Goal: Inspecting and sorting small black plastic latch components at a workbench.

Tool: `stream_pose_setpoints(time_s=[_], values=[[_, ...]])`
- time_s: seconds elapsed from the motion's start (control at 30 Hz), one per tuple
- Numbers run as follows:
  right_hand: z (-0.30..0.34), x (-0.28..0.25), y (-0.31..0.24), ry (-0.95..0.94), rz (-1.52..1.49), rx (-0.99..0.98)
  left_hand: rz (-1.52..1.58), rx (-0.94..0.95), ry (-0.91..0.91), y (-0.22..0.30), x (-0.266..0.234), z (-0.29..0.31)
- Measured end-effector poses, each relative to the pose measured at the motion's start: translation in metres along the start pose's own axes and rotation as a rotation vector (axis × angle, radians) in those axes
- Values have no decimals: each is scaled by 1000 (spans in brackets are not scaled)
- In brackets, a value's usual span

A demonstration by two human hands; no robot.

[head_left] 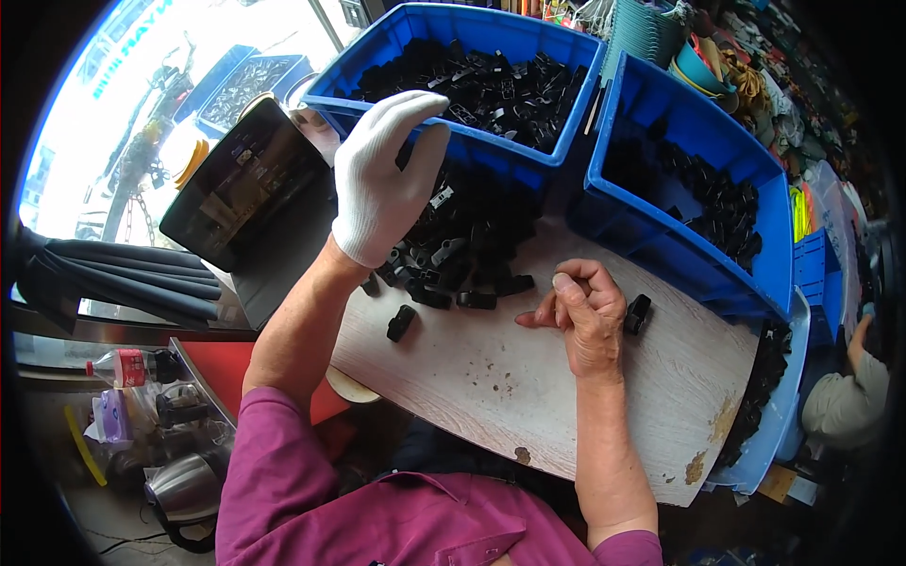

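Note:
My left hand (390, 176), in a white knitted glove, is raised over the near side of a blue bin. Its thumb and fingers are apart, and nothing shows between them. Below and beside it lies a heap of small black parts (458, 255), some with shiny metal pieces; their exact kind is unclear. My right hand (587, 316) is bare and low over the table (491, 377), thumb pressed to curled fingers. Anything inside that pinch is hidden. Just right of it sits one black part (638, 314); another loose black part (400, 323) lies left of the table's middle.
A blue bin (557, 160) of black parts stands at the back, with a second blue bin (679, 250) on the right. A tablet (247, 184) leans at the left by the window. A kettle (184, 488) and a bottle (127, 368) are lower left. Another person (845, 401) is far right.

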State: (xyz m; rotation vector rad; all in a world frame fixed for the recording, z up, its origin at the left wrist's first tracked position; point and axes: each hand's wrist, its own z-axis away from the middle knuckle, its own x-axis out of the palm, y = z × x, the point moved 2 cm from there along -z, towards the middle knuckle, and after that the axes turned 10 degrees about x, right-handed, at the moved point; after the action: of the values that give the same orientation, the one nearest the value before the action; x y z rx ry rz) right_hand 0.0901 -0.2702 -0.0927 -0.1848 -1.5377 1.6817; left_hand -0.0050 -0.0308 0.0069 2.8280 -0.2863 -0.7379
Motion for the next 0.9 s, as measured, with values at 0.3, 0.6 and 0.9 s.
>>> stream_pose_setpoints(time_s=[0.3,0.6,0.9], values=[[2,1,-2,14,-26,14,-94,92,-506,-54,81,-84],[-1,2,-1,15,-62,56,-147,-36,-959,-104,182,-105],[1,-5,-1,31,-85,45,-85,-55,-961,-88,182,-99]])
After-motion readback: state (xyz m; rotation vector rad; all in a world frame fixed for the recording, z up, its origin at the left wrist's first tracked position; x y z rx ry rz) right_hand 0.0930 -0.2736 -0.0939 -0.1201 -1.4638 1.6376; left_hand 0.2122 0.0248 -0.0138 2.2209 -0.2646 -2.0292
